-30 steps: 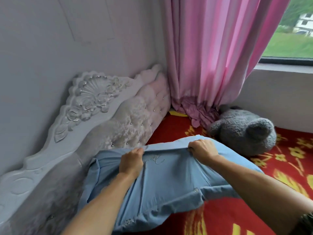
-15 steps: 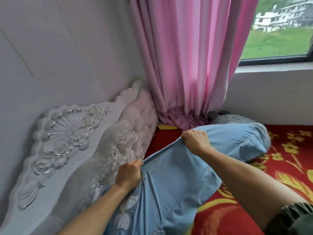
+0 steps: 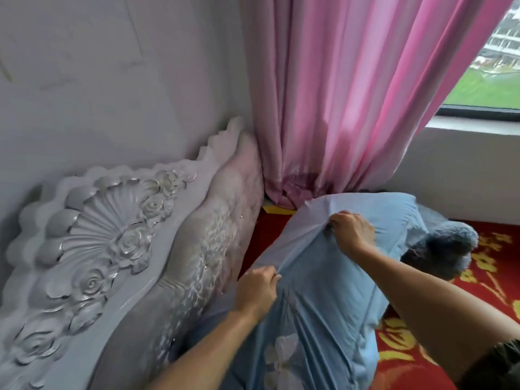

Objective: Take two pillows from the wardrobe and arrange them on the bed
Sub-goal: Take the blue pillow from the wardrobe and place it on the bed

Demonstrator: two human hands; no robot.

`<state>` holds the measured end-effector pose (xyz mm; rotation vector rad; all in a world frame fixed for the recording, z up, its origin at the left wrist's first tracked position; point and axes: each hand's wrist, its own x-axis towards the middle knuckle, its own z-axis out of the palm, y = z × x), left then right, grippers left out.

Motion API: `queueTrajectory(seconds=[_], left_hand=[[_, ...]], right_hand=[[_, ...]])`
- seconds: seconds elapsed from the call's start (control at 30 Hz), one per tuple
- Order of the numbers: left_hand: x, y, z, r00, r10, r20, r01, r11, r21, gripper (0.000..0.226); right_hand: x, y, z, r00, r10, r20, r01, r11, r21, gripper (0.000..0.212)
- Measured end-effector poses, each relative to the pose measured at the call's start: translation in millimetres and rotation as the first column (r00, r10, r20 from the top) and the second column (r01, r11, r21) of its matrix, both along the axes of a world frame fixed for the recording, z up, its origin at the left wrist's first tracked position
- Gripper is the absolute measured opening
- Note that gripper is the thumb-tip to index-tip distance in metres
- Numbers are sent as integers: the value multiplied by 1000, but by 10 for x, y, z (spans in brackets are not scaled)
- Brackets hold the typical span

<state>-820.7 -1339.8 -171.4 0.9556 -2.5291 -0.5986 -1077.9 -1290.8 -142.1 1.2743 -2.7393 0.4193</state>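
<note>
A light blue pillow with pale flower embroidery stands tilted on the bed, which has a red sheet with yellow flowers. My left hand pinches the pillow's near upper edge, close to the headboard. My right hand grips a fold of its cover higher up, pulling the cloth taut between both hands. The pillow's far end rests against a grey plush toy. No second pillow is in view.
A carved white headboard with a tufted pad runs along the left. A pink curtain hangs into the corner behind the pillow. A window and a white wall below it bound the right side.
Both hands have lifted the pillow's upper edge and stood it more upright, shifting it toward the corner and the plush toy. The view has swung left and closer.
</note>
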Motion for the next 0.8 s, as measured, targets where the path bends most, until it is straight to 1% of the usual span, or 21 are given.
queueTrajectory(seconds=[0.1, 0.23, 0.3, 0.4, 0.5, 0.57, 0.6, 0.63, 0.7, 0.73, 0.77, 0.8], left_hand=[[-152, -149, -134, 996, 58, -67, -61, 997, -47, 25], [-367, -402, -427, 977, 194, -92, -198, 980, -31, 23], [-513, -524, -652, 966, 244, -91, -249, 967, -54, 22], [-819, -602, -1051, 964, 256, -73, -261, 963, -64, 22], [-1220, -664, -1547, 963, 268, -36, -270, 955, -122, 22], [-1461, -707, -1966, 963, 267, -43, -270, 959, -88, 21], [-1542, -711, -2201, 968, 250, -27, -251, 966, -63, 20], [-1592, -703, -2451, 974, 225, 20, -225, 974, -32, 19], [-1590, -662, -2872, 962, 188, 200, -202, 978, 52, 16], [-1549, -631, -3037, 941, 174, 292, -199, 978, 61, 15], [-1490, -602, -3174, 927, 173, 333, -191, 981, 21, 16], [-1425, -588, -3273, 923, 180, 341, -178, 983, -37, 20]], right_hand=[[-79, -387, -91, 997, -2, 71, 8, 997, -82, 22], [-249, -918, -469, 987, 93, 128, -71, 984, -163, 22], [-364, -1179, -760, 973, 163, 165, -120, 963, -240, 21], [-612, -1471, -1288, 941, 235, 243, -140, 925, -353, 23], [-974, -1616, -1856, 923, 235, 304, -91, 903, -420, 24], [-1194, -1631, -2250, 919, 210, 335, -56, 908, -415, 24], [-1278, -1605, -2462, 914, 198, 355, -41, 914, -403, 23], [-1344, -1547, -2686, 906, 181, 381, -24, 924, -382, 23], [-1418, -1366, -3139, 884, 126, 450, 20, 952, -306, 24], [-1431, -1267, -3345, 870, 99, 483, 37, 964, -264, 25], [-1440, -1179, -3505, 858, 82, 507, 43, 972, -230, 25], [-1454, -1124, -3608, 849, 80, 522, 35, 978, -207, 26]])
